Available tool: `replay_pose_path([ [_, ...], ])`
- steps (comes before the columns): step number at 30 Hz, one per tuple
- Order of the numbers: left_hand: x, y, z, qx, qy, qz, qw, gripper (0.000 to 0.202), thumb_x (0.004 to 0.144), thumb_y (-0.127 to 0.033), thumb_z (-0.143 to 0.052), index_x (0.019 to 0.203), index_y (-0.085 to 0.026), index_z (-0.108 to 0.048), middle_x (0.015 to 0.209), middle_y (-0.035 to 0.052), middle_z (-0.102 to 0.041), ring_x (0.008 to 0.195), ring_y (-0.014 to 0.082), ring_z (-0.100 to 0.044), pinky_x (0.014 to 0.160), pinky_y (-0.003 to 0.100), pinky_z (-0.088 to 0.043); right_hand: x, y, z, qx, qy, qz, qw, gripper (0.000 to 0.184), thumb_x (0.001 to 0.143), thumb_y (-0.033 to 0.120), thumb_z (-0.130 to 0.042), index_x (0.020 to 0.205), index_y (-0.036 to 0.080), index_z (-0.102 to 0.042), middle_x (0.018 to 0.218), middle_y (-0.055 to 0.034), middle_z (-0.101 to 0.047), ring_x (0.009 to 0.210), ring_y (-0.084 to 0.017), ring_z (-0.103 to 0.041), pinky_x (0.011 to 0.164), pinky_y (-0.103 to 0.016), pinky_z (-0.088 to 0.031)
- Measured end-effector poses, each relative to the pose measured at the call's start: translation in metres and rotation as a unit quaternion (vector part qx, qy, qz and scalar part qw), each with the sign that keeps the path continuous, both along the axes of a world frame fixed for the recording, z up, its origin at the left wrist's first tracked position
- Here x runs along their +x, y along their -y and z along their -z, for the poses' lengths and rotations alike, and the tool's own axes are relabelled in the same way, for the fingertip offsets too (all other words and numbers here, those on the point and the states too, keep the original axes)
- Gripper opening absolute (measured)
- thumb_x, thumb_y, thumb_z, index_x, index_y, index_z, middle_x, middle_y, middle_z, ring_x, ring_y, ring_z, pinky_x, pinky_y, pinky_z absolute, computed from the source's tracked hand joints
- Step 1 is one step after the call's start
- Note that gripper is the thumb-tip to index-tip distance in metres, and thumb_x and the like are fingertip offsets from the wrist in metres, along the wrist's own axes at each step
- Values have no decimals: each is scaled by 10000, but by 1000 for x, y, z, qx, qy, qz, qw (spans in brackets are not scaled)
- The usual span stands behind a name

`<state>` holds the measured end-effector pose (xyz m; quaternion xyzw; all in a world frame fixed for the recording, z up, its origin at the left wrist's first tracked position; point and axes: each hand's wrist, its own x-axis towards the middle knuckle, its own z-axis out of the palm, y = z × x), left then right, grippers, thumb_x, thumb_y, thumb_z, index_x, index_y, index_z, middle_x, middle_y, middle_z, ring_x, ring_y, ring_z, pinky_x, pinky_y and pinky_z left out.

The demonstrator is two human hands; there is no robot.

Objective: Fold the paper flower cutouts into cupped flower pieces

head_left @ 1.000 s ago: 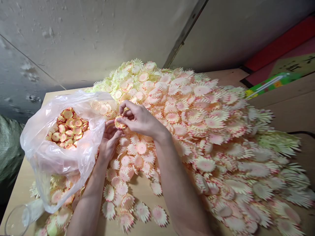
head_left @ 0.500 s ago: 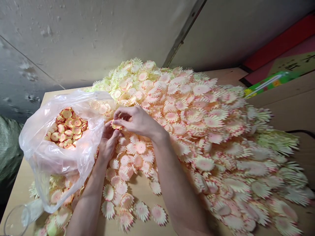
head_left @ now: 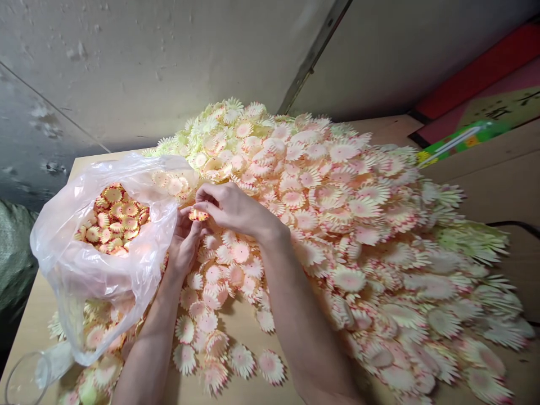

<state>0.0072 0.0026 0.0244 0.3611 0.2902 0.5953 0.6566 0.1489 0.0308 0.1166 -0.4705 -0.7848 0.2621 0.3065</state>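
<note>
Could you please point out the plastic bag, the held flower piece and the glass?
plastic bag (head_left: 105, 275): head view, its front wall.
flower piece (head_left: 197, 215): head view, its visible petals.
glass (head_left: 54, 360): head view, its clear side wall.

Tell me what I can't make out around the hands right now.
Head view only:
- Flower piece: mostly covered by the right hand pinching it; its shape is unclear.
- Left hand: its grip is hidden behind the right hand.
- Plastic bag: cloudy film blurs the lower contents.
- Clear container: cut off by the bottom-left edge.
</note>
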Motion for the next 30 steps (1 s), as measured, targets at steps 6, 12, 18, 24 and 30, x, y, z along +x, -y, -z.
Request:
replay_pose_path([
  [6,1,0,-1,-32,22,-9,999,345,762,-401,-809,954,-242,-571,971,-22,-679,818,111,-650,695,226,-534,0,0,1,16,-25,19,999,39,961,208,-555,945,174,-566,766,-8,-645,651,-129,-595,608,-240,-376],
  [12,2,2,-1,-4,8,-6,1000,349,775,-418,-797,866,-239,-512,846,-62,-652,664,73,-592,653,210,-526,-1,-1,1,65,-12,60,996,45,978,218,-539,946,192,-557,681,19,-604,583,-122,-571,574,-241,-378],
  [18,0,3,2,22,-59,-22,998,373,769,-479,-783,849,-222,-525,772,-61,-590,648,65,-538,692,200,-507,19,-7,2,213,-49,219,951,322,1030,462,-416,994,206,-609,889,-63,-680,830,-193,-646,790,-350,-500],
  [24,0,1,3,29,-55,-13,998,347,797,-486,-756,882,-226,-542,859,-42,-637,741,85,-598,736,213,-510,32,7,-14,154,-44,135,978,347,948,533,-559,952,225,-719,1205,-74,-675,1199,-268,-573,1058,-516,-404],
  [30,1,1,3,40,-37,0,999,349,813,-519,-727,918,-241,-546,905,-20,-681,830,130,-667,823,290,-549,21,18,-28,-43,-62,-45,996,177,822,241,-726,976,157,-742,985,-48,-758,934,-194,-694,877,-351,-518],
])
